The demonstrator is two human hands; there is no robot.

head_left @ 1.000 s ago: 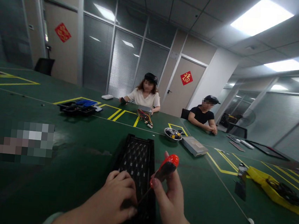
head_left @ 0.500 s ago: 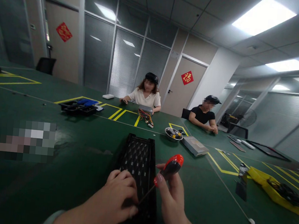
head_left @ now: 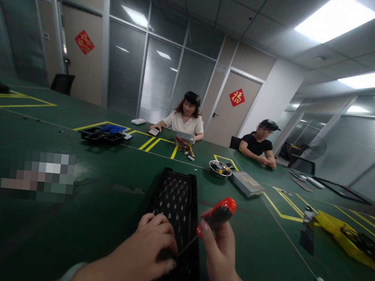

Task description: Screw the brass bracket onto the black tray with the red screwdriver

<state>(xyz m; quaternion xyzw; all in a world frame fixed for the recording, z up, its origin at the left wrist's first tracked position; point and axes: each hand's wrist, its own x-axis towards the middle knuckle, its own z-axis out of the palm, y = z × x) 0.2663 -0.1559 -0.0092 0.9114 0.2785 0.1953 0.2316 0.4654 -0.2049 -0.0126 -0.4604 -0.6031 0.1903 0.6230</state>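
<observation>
A long black perforated panel [head_left: 176, 203] lies on the green table [head_left: 107, 212] straight in front of me. My left hand [head_left: 152, 247] rests on its near end with fingers curled, pressing down near the screwdriver's tip. My right hand [head_left: 218, 254] is closed round a screwdriver [head_left: 215, 218] with a red and black handle. The shaft slants down and left to the panel beside my left fingers. What lies under the tip is hidden.
A metal bowl [head_left: 218, 168] and a grey flat box [head_left: 247, 184] stand beyond the panel. Black trays [head_left: 103, 134] sit at the left, a yellow tray with cables [head_left: 347, 235] at the right. Two people sit at the far side.
The view has drifted slightly, so everything sits a little further right. Both hands keep their hold; the screwdriver handle has tilted a bit to the right.
</observation>
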